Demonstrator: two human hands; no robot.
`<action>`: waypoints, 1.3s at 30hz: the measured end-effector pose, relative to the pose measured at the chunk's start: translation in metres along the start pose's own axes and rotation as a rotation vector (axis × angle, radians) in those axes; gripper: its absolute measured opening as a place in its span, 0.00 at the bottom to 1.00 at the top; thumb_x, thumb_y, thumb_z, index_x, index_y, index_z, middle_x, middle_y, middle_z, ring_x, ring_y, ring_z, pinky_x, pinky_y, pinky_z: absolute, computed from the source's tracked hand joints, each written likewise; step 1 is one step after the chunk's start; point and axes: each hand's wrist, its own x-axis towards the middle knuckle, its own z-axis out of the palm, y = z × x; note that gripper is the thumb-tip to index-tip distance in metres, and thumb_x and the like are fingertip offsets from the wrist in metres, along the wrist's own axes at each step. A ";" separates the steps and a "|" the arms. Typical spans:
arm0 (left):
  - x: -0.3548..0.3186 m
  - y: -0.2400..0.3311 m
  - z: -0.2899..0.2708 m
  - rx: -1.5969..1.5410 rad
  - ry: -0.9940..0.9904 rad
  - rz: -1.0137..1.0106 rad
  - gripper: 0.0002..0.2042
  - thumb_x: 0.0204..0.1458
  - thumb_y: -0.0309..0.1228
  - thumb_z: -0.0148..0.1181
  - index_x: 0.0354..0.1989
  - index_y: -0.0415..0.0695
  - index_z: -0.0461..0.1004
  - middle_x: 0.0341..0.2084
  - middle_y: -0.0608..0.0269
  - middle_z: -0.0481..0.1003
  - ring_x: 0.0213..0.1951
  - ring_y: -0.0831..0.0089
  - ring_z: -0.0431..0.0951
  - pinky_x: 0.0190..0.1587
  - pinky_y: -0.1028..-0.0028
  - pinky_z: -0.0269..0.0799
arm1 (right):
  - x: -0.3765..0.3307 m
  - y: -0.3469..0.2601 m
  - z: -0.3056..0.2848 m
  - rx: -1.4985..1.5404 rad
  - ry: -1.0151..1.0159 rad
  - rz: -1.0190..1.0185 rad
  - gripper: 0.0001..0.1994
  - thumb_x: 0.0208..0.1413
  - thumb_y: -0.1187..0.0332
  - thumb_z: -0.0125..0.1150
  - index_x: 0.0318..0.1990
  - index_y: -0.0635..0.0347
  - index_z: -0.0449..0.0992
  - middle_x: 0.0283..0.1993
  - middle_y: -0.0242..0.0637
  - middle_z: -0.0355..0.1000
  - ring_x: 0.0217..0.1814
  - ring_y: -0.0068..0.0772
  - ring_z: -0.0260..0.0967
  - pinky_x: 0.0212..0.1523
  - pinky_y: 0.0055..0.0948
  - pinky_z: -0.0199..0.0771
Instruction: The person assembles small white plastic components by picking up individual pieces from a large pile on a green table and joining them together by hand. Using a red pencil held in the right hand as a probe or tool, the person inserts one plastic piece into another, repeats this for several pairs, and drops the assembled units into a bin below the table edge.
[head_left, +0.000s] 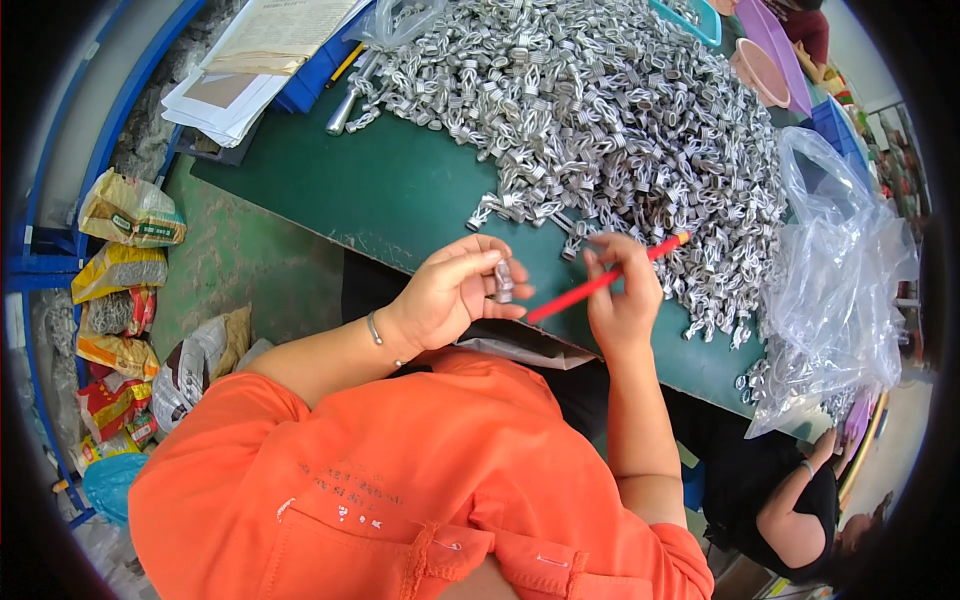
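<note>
My left hand (450,292) is raised over the near edge of the green table, thumb and fingers pinching a small silvery metal fitting (504,283). To its right, my right hand (625,300) grips a slim red stick (570,297) with a yellow end, its kind unclear. The stick slants across the hand, its lower tip close to my left fingertips. Just beyond my right fingers lies the edge of a large heap of looped metal fittings (600,120). Whether those fingers also touch a fitting is too blurred to tell.
The green tabletop (330,190) holds the heap. Papers (260,50) and a metal tool (342,110) lie at the far left; a clear plastic bag (840,280) sits right. Filled sacks (130,210) stand on the floor at left. Another person (790,510) works at lower right.
</note>
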 end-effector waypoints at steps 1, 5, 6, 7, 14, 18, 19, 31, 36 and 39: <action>0.000 0.000 -0.003 -0.068 -0.016 -0.062 0.05 0.58 0.27 0.45 0.40 0.42 0.67 0.30 0.63 0.69 0.31 0.74 0.71 0.30 0.72 0.71 | 0.005 0.003 0.006 -0.049 -0.018 0.025 0.12 0.40 0.81 0.64 0.29 0.61 0.65 0.33 0.41 0.72 0.33 0.45 0.67 0.33 0.33 0.68; 0.001 -0.008 0.000 0.202 0.035 0.015 0.03 0.55 0.25 0.52 0.36 0.44 0.65 0.24 0.70 0.64 0.21 0.83 0.58 0.20 0.81 0.54 | 0.010 0.018 0.015 -0.198 -0.088 -0.051 0.12 0.40 0.77 0.66 0.29 0.61 0.65 0.30 0.40 0.71 0.30 0.47 0.66 0.30 0.34 0.67; 0.001 -0.009 -0.001 0.258 0.036 0.060 0.05 0.53 0.24 0.54 0.36 0.42 0.67 0.23 0.70 0.66 0.21 0.85 0.59 0.19 0.83 0.55 | 0.008 0.014 0.013 -0.178 -0.046 0.023 0.12 0.41 0.78 0.65 0.28 0.61 0.65 0.30 0.40 0.71 0.28 0.45 0.66 0.29 0.33 0.67; 0.000 -0.009 -0.001 0.257 0.039 0.060 0.05 0.53 0.24 0.54 0.36 0.42 0.67 0.23 0.70 0.66 0.21 0.85 0.59 0.19 0.83 0.55 | 0.006 0.009 0.011 -0.156 -0.008 0.099 0.11 0.42 0.78 0.65 0.28 0.62 0.65 0.29 0.40 0.71 0.27 0.43 0.66 0.28 0.32 0.67; 0.002 -0.010 0.008 0.621 0.028 0.204 0.07 0.49 0.22 0.60 0.37 0.38 0.73 0.27 0.67 0.72 0.26 0.86 0.68 0.27 0.84 0.66 | -0.013 -0.032 0.000 0.987 -0.008 0.707 0.08 0.53 0.79 0.56 0.32 0.62 0.62 0.38 0.48 0.71 0.25 0.20 0.68 0.26 0.16 0.73; 0.000 -0.009 0.009 0.759 -0.109 0.284 0.08 0.47 0.20 0.62 0.36 0.36 0.72 0.28 0.66 0.73 0.30 0.82 0.73 0.35 0.83 0.70 | -0.026 -0.030 0.000 1.047 -0.018 0.765 0.08 0.53 0.79 0.56 0.32 0.60 0.62 0.39 0.48 0.72 0.27 0.21 0.69 0.28 0.18 0.73; -0.001 -0.009 0.010 0.787 -0.145 0.344 0.08 0.47 0.19 0.61 0.36 0.36 0.72 0.28 0.65 0.74 0.31 0.82 0.73 0.35 0.82 0.71 | -0.030 -0.026 0.001 1.052 -0.018 0.759 0.08 0.53 0.80 0.56 0.32 0.60 0.62 0.39 0.47 0.72 0.27 0.22 0.69 0.29 0.19 0.73; -0.005 -0.012 0.012 0.842 -0.152 0.424 0.12 0.44 0.18 0.64 0.38 0.36 0.72 0.29 0.65 0.74 0.30 0.82 0.73 0.33 0.82 0.69 | -0.052 -0.022 0.009 1.383 0.005 0.698 0.15 0.47 0.88 0.57 0.32 0.58 0.60 0.41 0.48 0.70 0.44 0.38 0.72 0.44 0.31 0.76; -0.002 -0.007 0.005 0.734 -0.107 0.336 0.09 0.50 0.23 0.58 0.40 0.37 0.71 0.33 0.62 0.73 0.32 0.80 0.73 0.33 0.81 0.70 | -0.053 -0.020 0.002 1.016 -0.015 0.419 0.15 0.45 0.85 0.60 0.32 0.60 0.60 0.43 0.51 0.71 0.40 0.34 0.72 0.43 0.28 0.74; 0.004 -0.008 0.003 0.249 -0.038 0.126 0.09 0.58 0.28 0.49 0.44 0.37 0.67 0.38 0.57 0.72 0.37 0.73 0.75 0.37 0.75 0.72 | -0.038 -0.006 0.008 0.376 0.073 0.232 0.11 0.46 0.84 0.60 0.29 0.62 0.62 0.37 0.45 0.72 0.34 0.29 0.71 0.38 0.25 0.71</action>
